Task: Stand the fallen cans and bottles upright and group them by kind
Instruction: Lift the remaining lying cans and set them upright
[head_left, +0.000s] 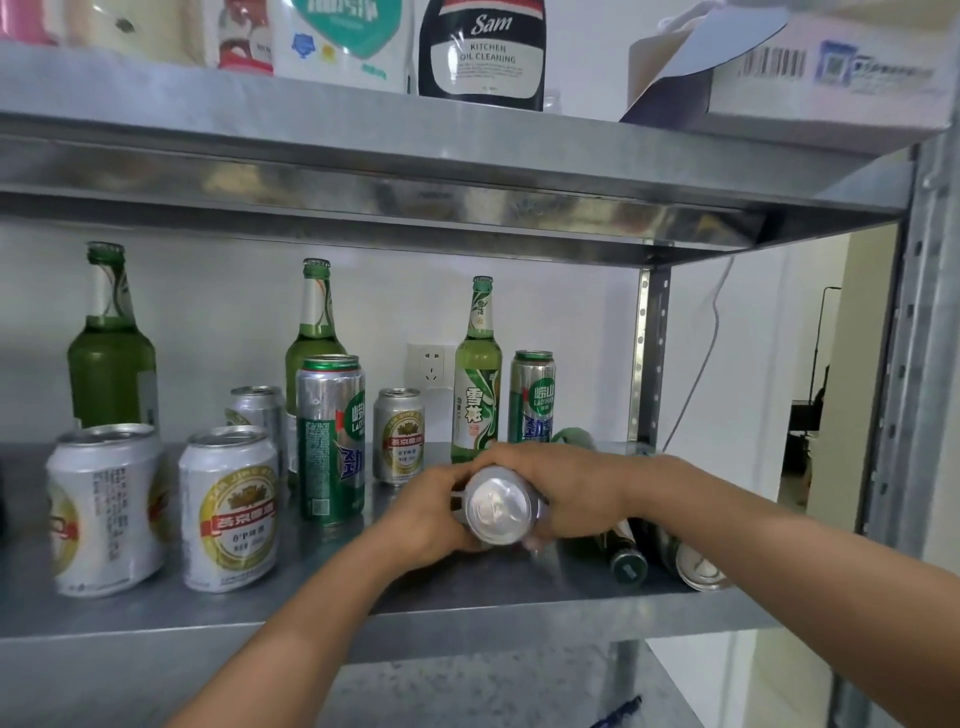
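Head view: a silver can, on its side with one end facing the camera, is at the front middle of the metal shelf. The left hand and right hand curl round it. Just right lie a green bottle and a fallen can.

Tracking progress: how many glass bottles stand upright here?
3: left bottle at back left, middle bottle behind a tall can, right bottle by the wall socket. A fallen bottle lies under the right arm.
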